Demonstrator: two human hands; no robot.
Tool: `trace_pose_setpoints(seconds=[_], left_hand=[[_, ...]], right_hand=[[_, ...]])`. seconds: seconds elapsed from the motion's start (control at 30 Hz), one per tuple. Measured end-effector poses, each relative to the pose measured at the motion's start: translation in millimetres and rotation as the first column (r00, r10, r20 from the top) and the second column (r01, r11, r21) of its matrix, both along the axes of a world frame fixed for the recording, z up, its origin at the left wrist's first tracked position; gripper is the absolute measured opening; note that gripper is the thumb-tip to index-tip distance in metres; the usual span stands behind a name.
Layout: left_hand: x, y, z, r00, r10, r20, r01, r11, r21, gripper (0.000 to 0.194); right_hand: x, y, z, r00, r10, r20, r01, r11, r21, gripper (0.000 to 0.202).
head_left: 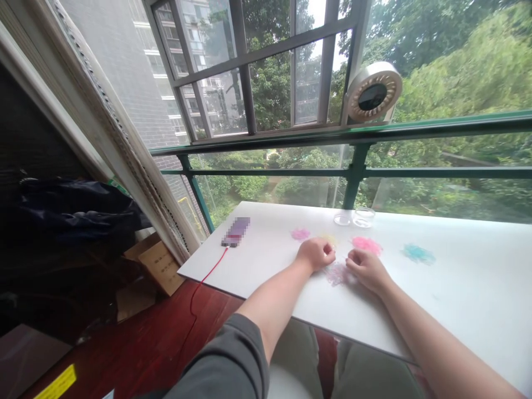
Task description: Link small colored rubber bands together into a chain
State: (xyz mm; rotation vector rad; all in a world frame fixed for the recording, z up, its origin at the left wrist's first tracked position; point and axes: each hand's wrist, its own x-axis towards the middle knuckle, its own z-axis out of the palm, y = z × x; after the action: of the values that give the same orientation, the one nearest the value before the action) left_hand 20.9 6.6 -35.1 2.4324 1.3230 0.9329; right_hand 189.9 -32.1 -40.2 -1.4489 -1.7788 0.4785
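Both hands are over the white table [266, 266], close together with a small gap between them. My left hand [316, 253] is closed, fingers curled, beside a pale yellow pile [328, 239]. My right hand [366, 269] is closed too, its fingertips turned toward the left. Anything pinched in either hand is too small to make out. Just below and between them lies a pale lilac pile of small pieces [336, 274]. A bright pink pile [366, 245] is behind my right hand, a magenta-pink pile [300, 234] lies farther left, and a teal pile [418, 253] sits to the right.
Two clear round dishes [342, 219] [363, 217] stand at the table's back edge. A phone [236, 231] with a red cable [208, 274] lies at the left. A round white fan [374, 93] is at the green railing [270, 148]. A cardboard box [161, 266] is on the floor.
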Motion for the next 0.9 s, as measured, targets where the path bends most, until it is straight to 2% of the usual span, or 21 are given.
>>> trace_pose_setpoints(seconds=[0.17,0.9], left_hand=[[-0.8,1.5,0.7,0.999,0.041,-0.011,-0.04,0.999,0.013,0.014],[1.2,2.5,-3.4,0.983,-0.183,0.001,0.182,0.98,0.074,0.013]], right_hand=[[-0.3,-2.0,2.1,0.999,-0.015,0.034,0.015,1.0,0.01,0.017],[2.1,-0.1,0.7,0.999,0.025,0.037,-0.025,1.0,0.002,0.016]])
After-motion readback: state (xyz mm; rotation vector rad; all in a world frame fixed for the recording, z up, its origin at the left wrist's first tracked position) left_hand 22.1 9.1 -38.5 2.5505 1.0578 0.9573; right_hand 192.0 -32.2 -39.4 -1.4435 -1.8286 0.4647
